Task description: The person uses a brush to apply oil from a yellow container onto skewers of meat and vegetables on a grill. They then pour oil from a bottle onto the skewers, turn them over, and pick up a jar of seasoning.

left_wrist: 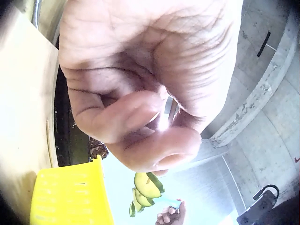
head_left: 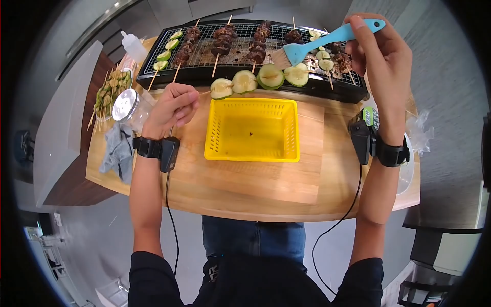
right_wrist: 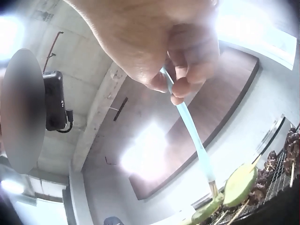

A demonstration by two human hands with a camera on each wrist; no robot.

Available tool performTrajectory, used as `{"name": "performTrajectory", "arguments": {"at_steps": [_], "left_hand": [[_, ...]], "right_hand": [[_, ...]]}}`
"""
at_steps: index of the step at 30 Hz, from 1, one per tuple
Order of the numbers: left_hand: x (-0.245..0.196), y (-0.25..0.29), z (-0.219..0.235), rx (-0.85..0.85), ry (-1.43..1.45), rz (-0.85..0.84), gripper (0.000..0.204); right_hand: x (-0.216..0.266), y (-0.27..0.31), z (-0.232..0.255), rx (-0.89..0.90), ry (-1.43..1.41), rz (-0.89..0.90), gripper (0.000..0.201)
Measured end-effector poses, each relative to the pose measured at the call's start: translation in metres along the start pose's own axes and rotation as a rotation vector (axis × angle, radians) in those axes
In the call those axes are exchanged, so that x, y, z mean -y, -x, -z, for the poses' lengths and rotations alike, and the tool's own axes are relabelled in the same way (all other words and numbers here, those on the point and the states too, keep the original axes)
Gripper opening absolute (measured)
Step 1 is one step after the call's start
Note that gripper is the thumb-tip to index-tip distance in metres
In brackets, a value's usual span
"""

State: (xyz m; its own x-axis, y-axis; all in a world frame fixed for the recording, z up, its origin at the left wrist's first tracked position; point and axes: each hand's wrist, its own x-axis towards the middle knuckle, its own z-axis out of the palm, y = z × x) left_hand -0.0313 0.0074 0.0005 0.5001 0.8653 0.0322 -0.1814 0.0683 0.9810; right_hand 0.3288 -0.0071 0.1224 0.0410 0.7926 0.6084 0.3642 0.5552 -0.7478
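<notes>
The left hand (head_left: 175, 106) pinches the skewer (head_left: 204, 93) by its end, fingers curled together, leaving the slices (head_left: 244, 82) bared to the brush (head_left: 340, 34) clamped in the right hand (head_left: 384, 64)'s fingers.

Over here, grey floor (head_left: 194, 256) spreads below the worktop (head_left: 245, 184); a bright light glares mid-frame in the right-wrist view.

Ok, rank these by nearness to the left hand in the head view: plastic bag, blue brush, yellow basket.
1. Yellow basket: just right of the left hand, on the table.
2. Blue brush: farther right, in the right hand.
3. Plastic bag: far right, beyond the right wrist.
</notes>
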Motion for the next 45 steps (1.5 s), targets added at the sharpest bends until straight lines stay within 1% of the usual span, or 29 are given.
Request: {"name": "performTrajectory", "arguments": {"at_steps": [1, 3, 5, 6, 11, 13, 14, 16, 18, 20, 22, 23, 25, 28, 29, 31, 37, 41, 43, 45], "left_hand": [[0.000, 0.000, 0.001, 0.002, 0.000, -0.006, 0.034], [0.000, 0.001, 0.005, 0.068, 0.072, -0.002, 0.024], [-0.002, 0.001, 0.003, 0.058, 0.059, -0.021, 0.024], [-0.003, 0.002, 0.001, 0.044, 0.051, -0.025, 0.024], [0.000, 0.001, 0.006, 0.069, 0.056, -0.036, 0.023], [0.001, 0.001, 0.006, 0.064, 0.057, -0.043, 0.023], [0.000, 0.001, 0.006, 0.067, 0.063, -0.040, 0.022], [0.000, 0.001, 0.004, 0.074, 0.069, -0.041, 0.022], [-0.001, 0.001, 0.001, 0.000, -0.007, -0.046, 0.032], [-0.001, 0.001, -0.001, -0.004, -0.003, -0.056, 0.032], [-0.001, 0.001, -0.001, -0.012, 0.000, -0.060, 0.032], [-0.001, 0.001, 0.000, -0.006, 0.001, -0.056, 0.032], [-0.001, 0.001, 0.001, 0.001, 0.000, -0.053, 0.032], [-0.001, 0.001, 0.001, 0.008, 0.009, -0.052, 0.031], [0.000, 0.001, 0.001, 0.004, 0.010, -0.053, 0.031], [0.000, 0.002, 0.002, -0.001, 0.011, -0.054, 0.031], [-0.001, 0.002, 0.000, -0.016, 0.026, -0.054, 0.032], [0.000, 0.002, -0.001, -0.043, 0.041, -0.069, 0.033], [0.000, 0.002, -0.001, -0.054, 0.040, -0.070, 0.033], [0.000, 0.001, 0.001, -0.049, 0.042, -0.077, 0.034]], "right_hand": [[0.001, 0.000, 0.001, -0.001, -0.022, 0.004, 0.021], [0.006, -0.001, 0.003, -0.006, -0.042, 0.021, 0.021], [0.011, 0.001, 0.002, 0.106, -0.210, -0.035, 0.016], [0.011, 0.002, 0.001, 0.125, -0.182, -0.042, 0.016], [0.011, 0.000, 0.006, 0.084, -0.080, -0.029, 0.016], [0.013, -0.001, 0.011, -0.005, -0.078, -0.037, 0.017], [0.013, -0.001, 0.013, -0.007, -0.075, -0.034, 0.017], [0.013, -0.003, 0.016, -0.106, -0.094, 0.001, 0.018], [0.015, -0.003, 0.019, -0.120, -0.065, -0.002, 0.018], [0.017, -0.004, 0.019, -0.134, -0.039, -0.004, 0.019], [0.017, -0.003, 0.017, -0.148, -0.071, -0.033, 0.019], [0.017, -0.003, 0.017, -0.149, -0.071, -0.032, 0.019], [0.016, -0.002, 0.017, -0.052, -0.086, -0.041, 0.020], [0.014, -0.003, 0.017, -0.034, -0.056, -0.024, 0.020], [0.014, -0.003, 0.016, -0.034, -0.057, -0.025, 0.020], [0.012, -0.003, 0.016, -0.122, 0.010, -0.011, 0.019], [0.015, -0.003, 0.018, -0.145, -0.045, -0.007, 0.021], [0.017, -0.002, 0.019, -0.138, -0.100, 0.012, 0.021], [0.021, -0.001, 0.022, -0.067, -0.101, -0.057, 0.017], [0.021, 0.000, 0.022, -0.059, -0.074, -0.057, 0.017]]}}
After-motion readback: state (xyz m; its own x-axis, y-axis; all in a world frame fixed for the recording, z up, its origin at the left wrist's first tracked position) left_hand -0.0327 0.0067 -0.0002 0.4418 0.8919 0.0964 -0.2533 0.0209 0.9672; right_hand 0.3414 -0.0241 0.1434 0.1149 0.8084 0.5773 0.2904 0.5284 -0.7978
